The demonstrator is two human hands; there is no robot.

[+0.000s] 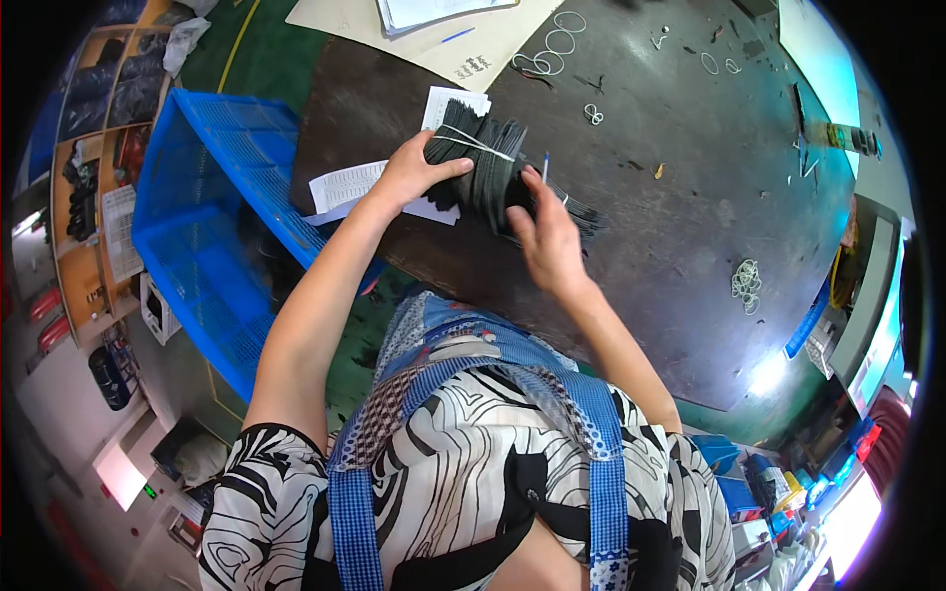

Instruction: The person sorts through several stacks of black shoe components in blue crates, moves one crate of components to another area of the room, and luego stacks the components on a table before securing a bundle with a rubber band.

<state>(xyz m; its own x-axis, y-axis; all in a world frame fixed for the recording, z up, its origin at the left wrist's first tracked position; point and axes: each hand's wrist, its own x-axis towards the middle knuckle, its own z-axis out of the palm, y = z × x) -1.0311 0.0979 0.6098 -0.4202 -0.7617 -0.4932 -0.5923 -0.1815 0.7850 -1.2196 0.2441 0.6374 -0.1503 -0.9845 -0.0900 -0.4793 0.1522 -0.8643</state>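
Note:
Thin black strips, banded into a thick bundle, lie on the dark table in front of me. A pale rubber band crosses the bundle. My left hand grips the left end, its thumb lying over the top. At the right end, my right hand is curled beside the strips, thumb and forefinger near them. A blue pen sticks up from between its fingers. More dark strips with a pale band poke out beyond this hand. Printed paper slips lie partly under the bundle.
A large blue plastic crate stands left of the table. Loose rubber bands lie in a pile at the right, with more rings at the far side. A cardboard sheet carries papers and another pen.

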